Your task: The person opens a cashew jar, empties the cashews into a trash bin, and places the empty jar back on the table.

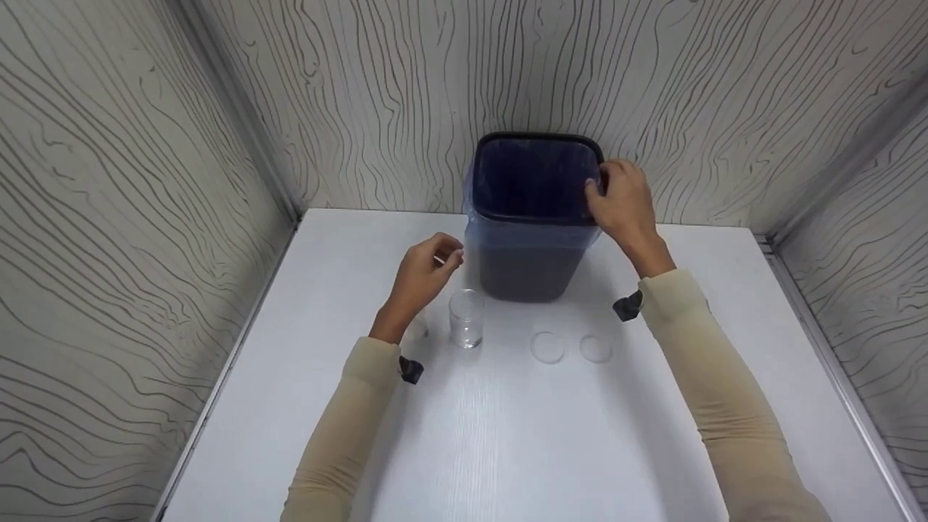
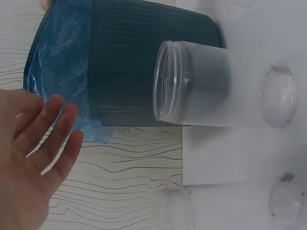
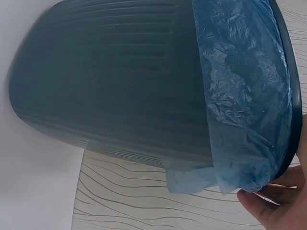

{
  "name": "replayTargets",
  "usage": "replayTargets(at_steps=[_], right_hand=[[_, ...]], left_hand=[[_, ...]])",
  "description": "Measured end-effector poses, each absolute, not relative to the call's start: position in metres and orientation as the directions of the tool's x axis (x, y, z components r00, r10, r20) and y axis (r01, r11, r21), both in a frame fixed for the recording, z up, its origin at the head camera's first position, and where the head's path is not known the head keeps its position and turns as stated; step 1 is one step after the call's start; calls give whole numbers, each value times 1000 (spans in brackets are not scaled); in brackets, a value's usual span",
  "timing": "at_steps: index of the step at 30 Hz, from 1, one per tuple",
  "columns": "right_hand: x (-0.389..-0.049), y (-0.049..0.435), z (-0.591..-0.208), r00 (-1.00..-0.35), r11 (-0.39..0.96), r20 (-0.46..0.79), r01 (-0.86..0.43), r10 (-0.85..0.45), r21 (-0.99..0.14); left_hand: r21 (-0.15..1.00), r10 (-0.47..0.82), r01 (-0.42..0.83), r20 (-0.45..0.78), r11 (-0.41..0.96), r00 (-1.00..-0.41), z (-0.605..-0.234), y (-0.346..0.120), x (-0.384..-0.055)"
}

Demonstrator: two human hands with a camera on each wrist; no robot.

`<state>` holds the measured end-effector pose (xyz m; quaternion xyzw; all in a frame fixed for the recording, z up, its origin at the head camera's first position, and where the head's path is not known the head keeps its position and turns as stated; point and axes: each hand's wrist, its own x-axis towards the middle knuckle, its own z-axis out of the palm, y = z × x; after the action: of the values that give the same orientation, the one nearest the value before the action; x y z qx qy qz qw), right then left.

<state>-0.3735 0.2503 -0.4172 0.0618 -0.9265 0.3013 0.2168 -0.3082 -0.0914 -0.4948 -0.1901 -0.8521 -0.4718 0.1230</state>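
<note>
A dark trash bin (image 1: pixel 533 268) stands upright on the white table against the back wall, lined with a blue plastic bag (image 3: pixel 244 91) folded down over its rim. At the bin's right rim my right hand (image 1: pixel 625 201) grips the edge and the bag, some of its fingers hidden behind the rim. My left hand (image 1: pixel 428 272) hovers left of the bin, fingers loosely bent and holding nothing. Just below it stands a clear jar (image 1: pixel 466 319) without a lid. A second clear jar (image 2: pixel 225 203) is mostly hidden by the left forearm in the head view.
Two clear round discs, like lids, lie on the table in front of the bin: a left disc (image 1: pixel 547 348) and a right disc (image 1: pixel 596 349). Wood-grain panels (image 1: pixel 377 109) enclose the white table (image 1: pixel 493 442) at the back and sides.
</note>
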Motion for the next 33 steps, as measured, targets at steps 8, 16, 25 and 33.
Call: replayTargets(at_steps=[8,16,25,33], right_hand=[[-362,258,-418,-866,803,498,-266,43,-533],[-351,277,-426,-818,840,572,-268,60,-472],[-347,305,-432,-858,867,513,-238,23,-437],[-341,328,-433,-930,887,367,-181,-14,-425]], left_hand=[[723,230,481,425,495,-876,-486,-96,-312],[721,242,495,433,484,-868,-474,-104,-317],[708,226,448,391,546,-892,-465,-117,-322],[592,213,390,347,705,-913,-457,-135,-330]])
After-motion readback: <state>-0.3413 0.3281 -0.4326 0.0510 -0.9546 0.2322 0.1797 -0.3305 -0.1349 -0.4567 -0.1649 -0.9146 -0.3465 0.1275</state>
